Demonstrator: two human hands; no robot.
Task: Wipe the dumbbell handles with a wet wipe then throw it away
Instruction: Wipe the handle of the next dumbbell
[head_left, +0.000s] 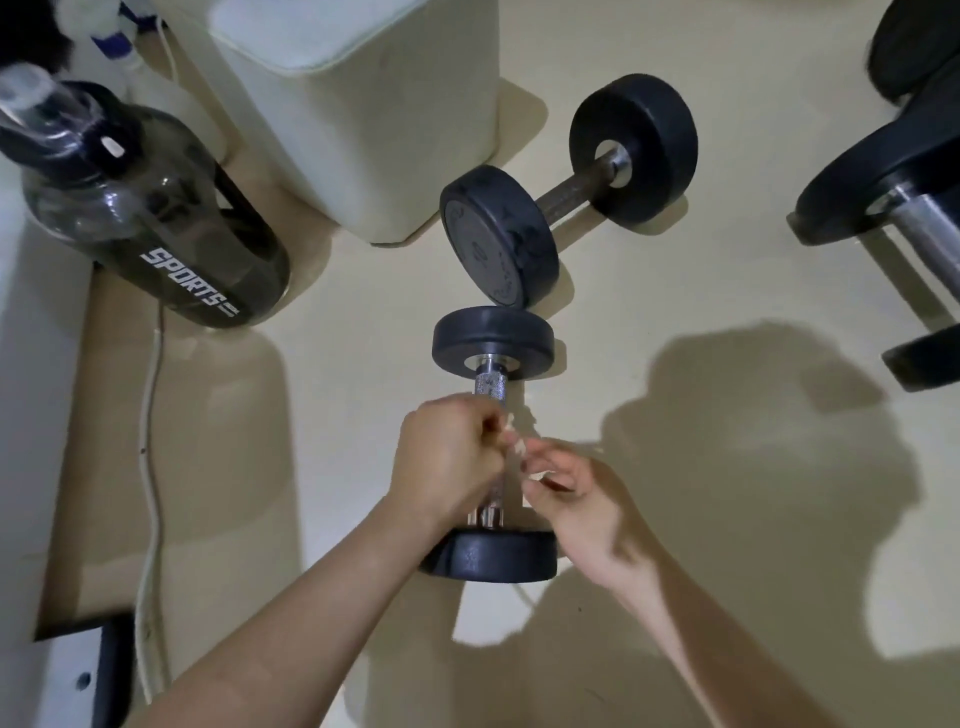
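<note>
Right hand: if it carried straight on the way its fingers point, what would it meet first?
Probably the left hand, whose fingers hold the same wet wipe just ahead of the right hand, over the dumbbell handle. Depth is unclear.

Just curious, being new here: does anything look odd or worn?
The far dumbbell's handle looks dull and brownish, maybe rusty, while the near dumbbell's handle, where the left hand and right hand hold the wipe, shines. Nothing looks spilled.
</note>
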